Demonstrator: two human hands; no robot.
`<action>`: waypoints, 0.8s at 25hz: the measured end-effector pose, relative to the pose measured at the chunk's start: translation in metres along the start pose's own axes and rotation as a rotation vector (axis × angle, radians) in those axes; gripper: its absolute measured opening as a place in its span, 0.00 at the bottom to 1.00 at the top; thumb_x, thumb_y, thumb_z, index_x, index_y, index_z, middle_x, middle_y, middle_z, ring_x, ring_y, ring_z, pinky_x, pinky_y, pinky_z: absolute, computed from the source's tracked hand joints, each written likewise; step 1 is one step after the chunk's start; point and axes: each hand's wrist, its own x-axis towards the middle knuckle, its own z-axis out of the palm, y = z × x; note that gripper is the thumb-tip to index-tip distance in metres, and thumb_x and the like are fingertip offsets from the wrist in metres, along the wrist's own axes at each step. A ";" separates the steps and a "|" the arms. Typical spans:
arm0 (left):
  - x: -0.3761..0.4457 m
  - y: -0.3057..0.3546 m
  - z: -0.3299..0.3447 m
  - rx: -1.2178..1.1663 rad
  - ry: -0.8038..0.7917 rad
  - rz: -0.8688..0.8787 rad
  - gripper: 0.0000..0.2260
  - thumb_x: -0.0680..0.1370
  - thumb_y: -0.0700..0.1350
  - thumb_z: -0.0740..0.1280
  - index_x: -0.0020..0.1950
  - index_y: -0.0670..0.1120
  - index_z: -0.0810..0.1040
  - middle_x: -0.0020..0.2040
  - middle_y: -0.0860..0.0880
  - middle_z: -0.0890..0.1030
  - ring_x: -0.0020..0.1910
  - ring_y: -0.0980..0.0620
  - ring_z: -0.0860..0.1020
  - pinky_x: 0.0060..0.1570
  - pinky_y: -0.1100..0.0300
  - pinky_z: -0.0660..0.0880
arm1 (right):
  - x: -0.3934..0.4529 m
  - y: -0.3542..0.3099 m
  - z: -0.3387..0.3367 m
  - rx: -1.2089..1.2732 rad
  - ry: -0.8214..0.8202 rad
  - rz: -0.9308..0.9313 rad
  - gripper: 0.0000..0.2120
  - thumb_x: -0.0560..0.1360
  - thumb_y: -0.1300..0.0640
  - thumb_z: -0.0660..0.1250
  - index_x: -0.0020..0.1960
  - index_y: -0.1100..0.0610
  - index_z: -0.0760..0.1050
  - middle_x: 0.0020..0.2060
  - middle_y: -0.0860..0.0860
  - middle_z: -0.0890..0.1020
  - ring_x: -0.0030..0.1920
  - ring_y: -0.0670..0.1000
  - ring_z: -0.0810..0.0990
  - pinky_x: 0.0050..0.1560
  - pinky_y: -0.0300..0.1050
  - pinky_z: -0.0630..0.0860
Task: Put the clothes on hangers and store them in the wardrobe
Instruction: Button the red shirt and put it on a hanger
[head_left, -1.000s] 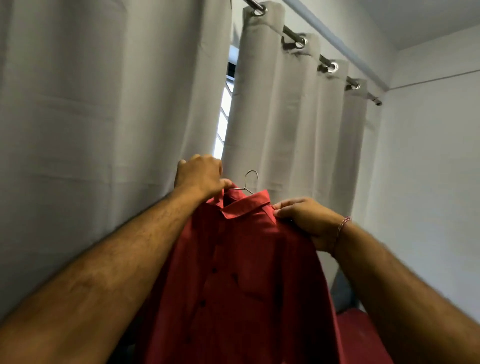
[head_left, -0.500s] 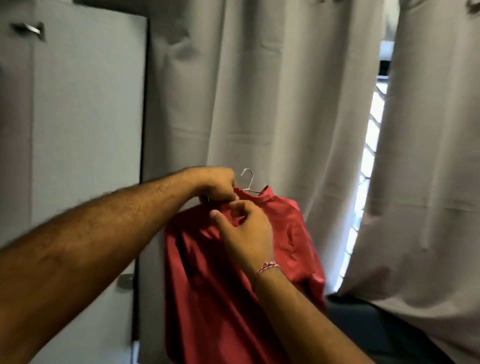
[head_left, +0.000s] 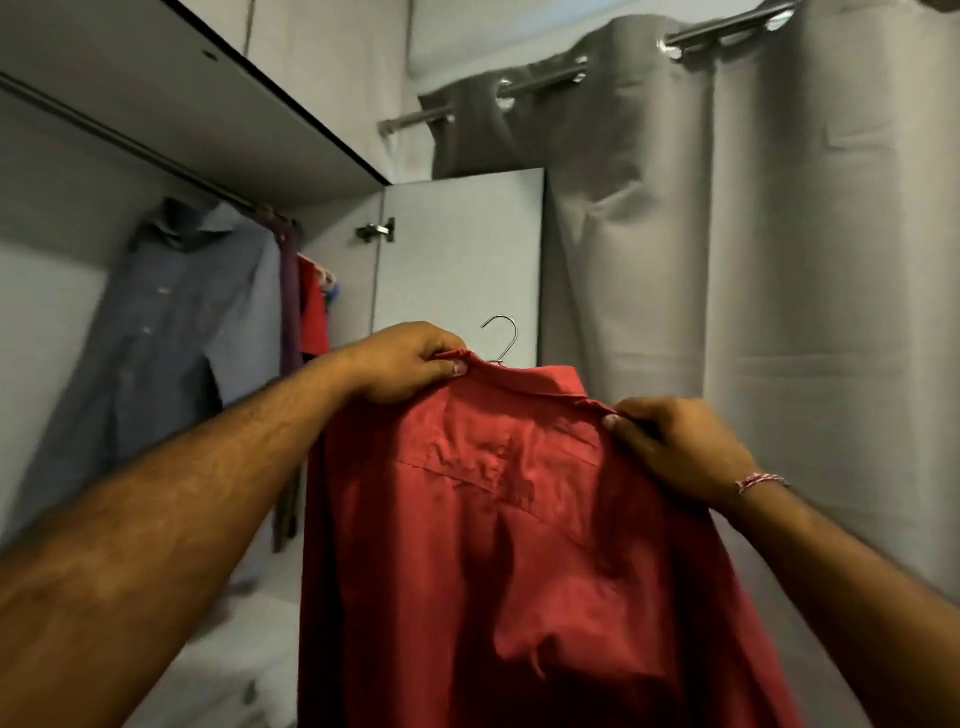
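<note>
A red shirt (head_left: 509, 519) hangs in front of me with its back toward me, on a hanger whose metal hook (head_left: 503, 338) sticks up above the collar. My left hand (head_left: 410, 364) pinches the collar at its left end, just beside the hook. My right hand (head_left: 675, 447) grips the right shoulder of the shirt. The open wardrobe (head_left: 218, 104) is to the left, with its rail (head_left: 130, 143) under the top shelf. The hanger's body is hidden inside the shirt.
On the rail hang a blue-grey shirt (head_left: 171, 332), a dark purple garment (head_left: 290, 301) and a red garment (head_left: 313, 306). The open wardrobe door (head_left: 457, 249) stands behind the hook. Grey curtains (head_left: 779, 260) on a rod fill the right side.
My view has swung left from the curtains to the open wardrobe. The shirt now shows its back, and my right hand has moved from the collar out to the right shoulder.
</note>
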 end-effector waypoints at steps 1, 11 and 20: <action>-0.011 -0.026 -0.017 0.015 0.041 -0.014 0.10 0.82 0.50 0.64 0.43 0.50 0.78 0.37 0.57 0.80 0.37 0.61 0.74 0.42 0.62 0.71 | 0.020 -0.021 0.012 0.108 -0.009 -0.066 0.08 0.82 0.48 0.66 0.45 0.43 0.81 0.38 0.42 0.84 0.43 0.47 0.83 0.44 0.46 0.75; -0.162 -0.219 -0.152 0.441 0.349 -0.677 0.15 0.76 0.60 0.69 0.58 0.53 0.81 0.53 0.53 0.84 0.51 0.52 0.82 0.54 0.53 0.78 | 0.190 -0.242 0.152 0.142 0.365 -0.340 0.09 0.80 0.46 0.63 0.58 0.41 0.78 0.43 0.53 0.86 0.46 0.62 0.83 0.42 0.51 0.79; -0.153 -0.274 -0.189 0.931 0.211 -0.898 0.24 0.77 0.58 0.67 0.72 0.56 0.72 0.69 0.51 0.78 0.66 0.47 0.77 0.63 0.45 0.76 | 0.300 -0.378 0.243 0.136 0.314 -0.410 0.12 0.75 0.56 0.63 0.56 0.51 0.80 0.49 0.54 0.83 0.51 0.60 0.83 0.41 0.48 0.71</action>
